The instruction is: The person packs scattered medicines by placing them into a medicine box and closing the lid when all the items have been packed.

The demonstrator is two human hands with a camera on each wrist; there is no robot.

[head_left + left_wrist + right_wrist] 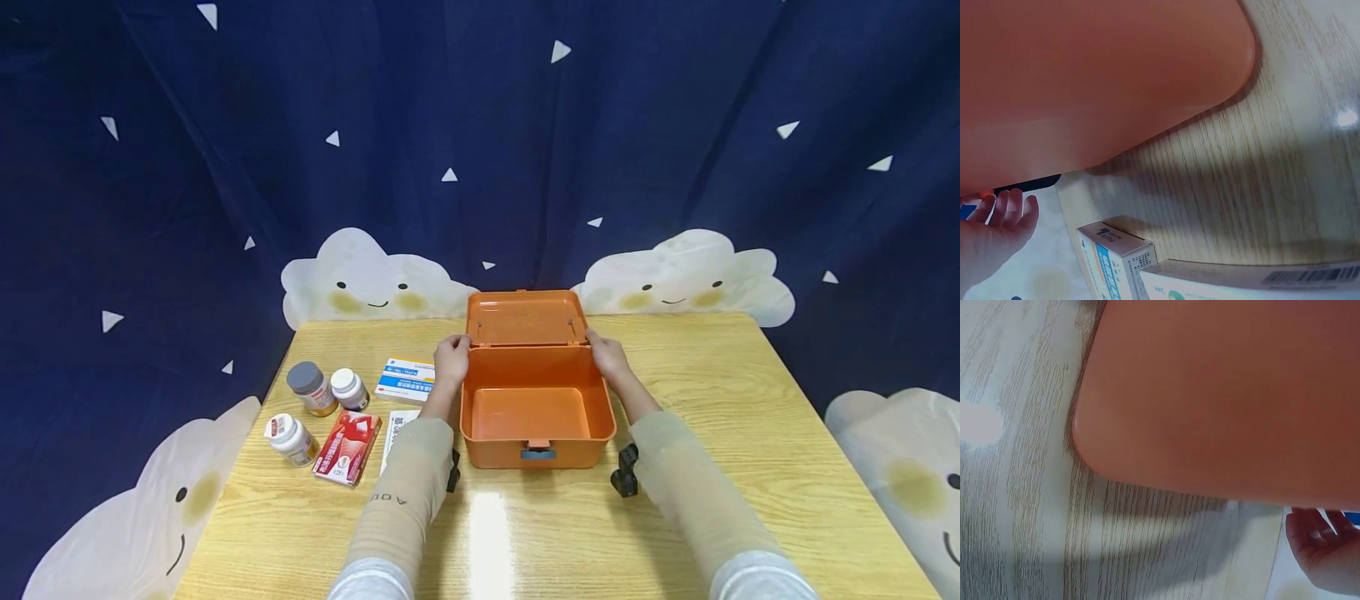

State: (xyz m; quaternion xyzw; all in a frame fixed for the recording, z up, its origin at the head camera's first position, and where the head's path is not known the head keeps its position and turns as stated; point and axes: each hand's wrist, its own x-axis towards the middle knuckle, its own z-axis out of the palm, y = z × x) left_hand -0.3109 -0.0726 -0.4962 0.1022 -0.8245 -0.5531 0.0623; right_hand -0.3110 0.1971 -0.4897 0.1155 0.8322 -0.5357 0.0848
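Observation:
An orange plastic storage box [487, 454] stands on the table with its lid [527, 319] tipped back and its inside bare. At the front is a grey-blue latch [538, 455]. My left hand [452, 360] grips the box's rear left corner beside the hinge. On the opposite corner my right hand [611, 358] has the same kind of hold. Both wrist views are largely filled by the box's side walls. There, the fingers of the left hand [997, 228] and the right hand [1322, 547] bend round the back; the fingertips are partly hidden.
Left of the box are a grey-capped bottle [312, 388], a white-capped bottle [350, 389], a white bottle [291, 439], a red medicine carton [347, 447], a blue-and-white carton [405, 381] and a white carton [397, 425] partly under my left forearm. A dark curtain [510, 125] hangs behind the table.

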